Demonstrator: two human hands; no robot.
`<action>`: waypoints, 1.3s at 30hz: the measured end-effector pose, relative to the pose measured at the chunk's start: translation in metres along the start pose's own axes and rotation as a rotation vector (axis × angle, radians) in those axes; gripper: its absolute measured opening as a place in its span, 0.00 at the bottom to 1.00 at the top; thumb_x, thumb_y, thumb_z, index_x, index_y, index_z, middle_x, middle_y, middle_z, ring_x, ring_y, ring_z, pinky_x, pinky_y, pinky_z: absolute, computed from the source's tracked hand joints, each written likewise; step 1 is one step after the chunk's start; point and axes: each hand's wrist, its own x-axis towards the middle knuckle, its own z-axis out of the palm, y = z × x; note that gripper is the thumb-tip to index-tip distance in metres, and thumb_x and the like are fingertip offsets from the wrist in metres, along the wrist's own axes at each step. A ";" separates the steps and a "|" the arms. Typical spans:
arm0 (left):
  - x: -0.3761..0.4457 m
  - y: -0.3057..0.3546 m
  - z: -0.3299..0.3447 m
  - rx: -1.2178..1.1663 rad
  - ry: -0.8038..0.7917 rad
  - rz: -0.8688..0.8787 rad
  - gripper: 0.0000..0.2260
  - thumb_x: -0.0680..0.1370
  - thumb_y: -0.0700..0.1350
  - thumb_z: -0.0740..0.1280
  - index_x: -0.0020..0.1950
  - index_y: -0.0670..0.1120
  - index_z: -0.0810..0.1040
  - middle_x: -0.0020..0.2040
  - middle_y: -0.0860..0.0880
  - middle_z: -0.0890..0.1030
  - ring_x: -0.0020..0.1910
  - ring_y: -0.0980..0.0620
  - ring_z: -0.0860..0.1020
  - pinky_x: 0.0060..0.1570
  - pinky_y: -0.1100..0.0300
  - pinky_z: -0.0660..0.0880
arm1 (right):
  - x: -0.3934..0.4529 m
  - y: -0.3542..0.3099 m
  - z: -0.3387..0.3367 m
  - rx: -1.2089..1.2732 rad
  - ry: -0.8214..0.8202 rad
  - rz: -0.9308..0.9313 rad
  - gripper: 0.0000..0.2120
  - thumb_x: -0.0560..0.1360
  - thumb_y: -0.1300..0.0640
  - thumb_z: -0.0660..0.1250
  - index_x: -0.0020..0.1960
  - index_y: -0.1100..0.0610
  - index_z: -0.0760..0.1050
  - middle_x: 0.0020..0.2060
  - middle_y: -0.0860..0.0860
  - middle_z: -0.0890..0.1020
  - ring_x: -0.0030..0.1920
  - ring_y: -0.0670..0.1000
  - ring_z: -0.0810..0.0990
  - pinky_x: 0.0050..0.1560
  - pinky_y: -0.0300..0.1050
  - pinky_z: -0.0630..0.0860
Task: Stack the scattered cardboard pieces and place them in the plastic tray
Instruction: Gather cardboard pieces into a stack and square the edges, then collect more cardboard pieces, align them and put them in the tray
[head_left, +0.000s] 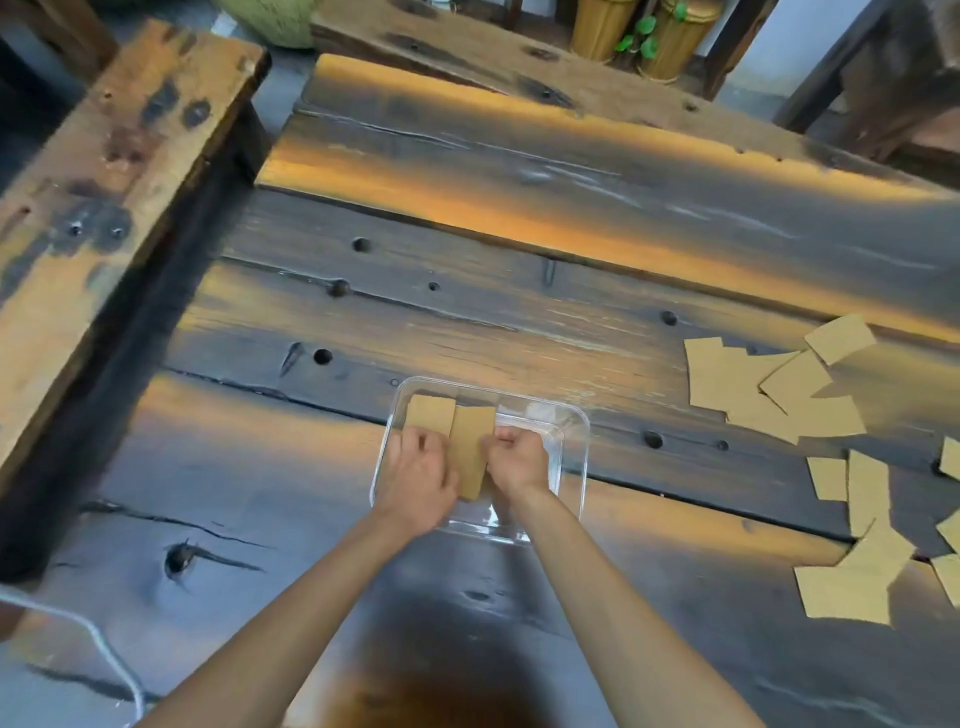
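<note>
A clear plastic tray (571, 436) sits on the dark wooden table in front of me. Inside it lie brown cardboard pieces: one flat at the back left (430, 411) and a stack (470, 452) standing between my hands. My left hand (418, 478) grips the stack from its left side with curled fingers. My right hand (517, 460) grips it from the right side. Both hands are inside the tray. Several loose cardboard pieces (769, 387) lie scattered on the table at the right, more (862, 561) toward the near right.
A worn wooden bench (104, 171) runs along the left of the table. A second bench (467, 47) stands behind it, with bamboo pots (670, 36) beyond. A grey cable (104, 649) crosses the near left corner.
</note>
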 end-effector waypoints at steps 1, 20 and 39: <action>0.002 -0.002 0.002 0.015 0.008 0.000 0.27 0.73 0.54 0.52 0.66 0.42 0.72 0.61 0.42 0.69 0.62 0.41 0.67 0.67 0.53 0.64 | 0.002 0.001 0.001 -0.053 0.021 -0.010 0.10 0.75 0.58 0.67 0.34 0.53 0.78 0.28 0.44 0.79 0.35 0.50 0.78 0.45 0.43 0.77; 0.001 0.001 0.002 0.098 0.138 0.035 0.25 0.73 0.54 0.54 0.58 0.38 0.76 0.53 0.38 0.74 0.52 0.38 0.73 0.56 0.47 0.72 | -0.004 0.012 -0.010 -0.284 0.082 -0.256 0.08 0.79 0.51 0.62 0.54 0.53 0.77 0.47 0.50 0.85 0.50 0.54 0.83 0.51 0.48 0.78; 0.003 0.171 0.027 0.065 0.173 0.489 0.22 0.75 0.47 0.59 0.66 0.40 0.71 0.61 0.40 0.72 0.59 0.42 0.68 0.60 0.52 0.65 | -0.014 0.084 -0.219 -0.268 0.363 -0.489 0.09 0.80 0.56 0.62 0.57 0.54 0.79 0.53 0.51 0.78 0.44 0.50 0.82 0.53 0.46 0.77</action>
